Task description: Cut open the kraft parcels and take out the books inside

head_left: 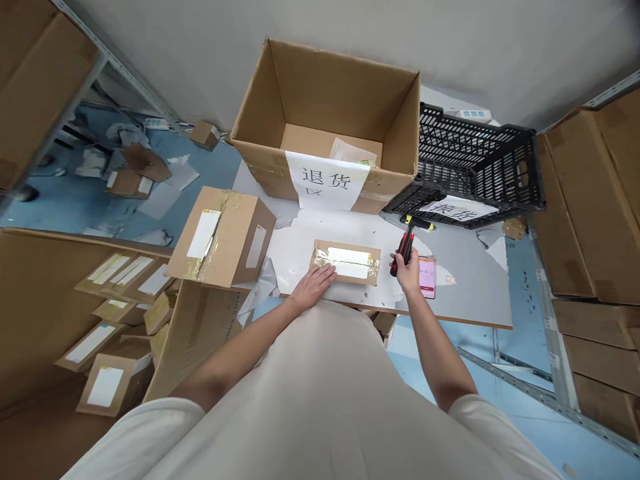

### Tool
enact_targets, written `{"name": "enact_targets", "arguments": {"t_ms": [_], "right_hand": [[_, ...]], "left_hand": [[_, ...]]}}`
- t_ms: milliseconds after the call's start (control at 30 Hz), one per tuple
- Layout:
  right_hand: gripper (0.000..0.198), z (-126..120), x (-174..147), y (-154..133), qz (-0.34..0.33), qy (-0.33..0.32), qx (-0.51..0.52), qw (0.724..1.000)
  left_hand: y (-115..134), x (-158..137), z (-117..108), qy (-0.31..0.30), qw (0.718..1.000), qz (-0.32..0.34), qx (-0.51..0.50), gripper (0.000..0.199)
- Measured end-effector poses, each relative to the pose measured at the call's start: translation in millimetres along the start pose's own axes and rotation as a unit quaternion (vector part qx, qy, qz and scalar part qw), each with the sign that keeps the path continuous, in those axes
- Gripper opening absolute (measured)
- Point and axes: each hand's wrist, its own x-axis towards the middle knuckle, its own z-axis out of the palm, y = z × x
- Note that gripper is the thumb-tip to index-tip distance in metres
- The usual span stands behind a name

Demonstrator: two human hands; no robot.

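Note:
A small taped cardboard box (345,272) with a white label lies on the white tabletop in front of me. My left hand (314,285) rests on its near left corner, fingers stretched out and lying flat. My right hand (409,265) is closed around a red and black utility knife (404,250), to the right of the box. Whether its blade is out I cannot tell. Just beyond the knife lies a black tool with yellow ends (419,223). A phone (427,277) with a pink screen lies beside my right wrist.
A large open carton (260,157) with a paper sign stands behind, a plastic packet inside. Right of it is a black plastic crate (537,170). A taped box (225,233) sits at left, above a big carton (200,333) of parcels. Shelved boxes (575,207) flank the right.

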Motion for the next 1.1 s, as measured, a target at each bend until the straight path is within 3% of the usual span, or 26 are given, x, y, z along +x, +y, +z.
{"name": "enact_targets", "arguments": {"t_ms": [67, 167, 267, 367, 567, 800, 967, 1100], "right_hand": [[0.061, 0, -6, -41, -0.101, -0.103, -0.083, 0.986], [0.055, 14, -18, -94, -0.240, -0.282, -0.267, 0.890], [0.057, 35, -24, -119, -0.263, -0.371, -0.383, 0.804], [0.062, 46, -21, -121, -0.274, -0.403, -0.431, 0.760], [0.058, 46, -7, -122, -0.294, -0.440, -0.452, 0.718], [0.060, 53, -18, -147, -0.278, -0.420, -0.540, 0.674], [0.061, 56, -27, -155, -0.278, -0.398, -0.568, 0.664], [0.060, 35, -23, -142, -0.264, -0.385, -0.583, 0.665]], "left_hand": [[-3, 1, 4, 0.010, 1.000, -0.002, 0.011, 0.042], [-4, 2, 6, 0.024, 0.999, -0.008, 0.022, 0.040], [-4, 3, 6, 0.026, 0.999, 0.000, 0.019, 0.039], [-5, 3, 5, 0.025, 1.000, 0.004, 0.016, 0.039], [-8, 5, 10, 0.036, 0.999, -0.014, 0.022, 0.038], [-11, 7, 10, 0.045, 0.999, -0.011, 0.026, 0.038], [-10, 6, 8, 0.019, 0.999, -0.023, 0.017, 0.041], [-7, 5, 9, 0.018, 0.999, -0.038, 0.003, 0.043]]}}
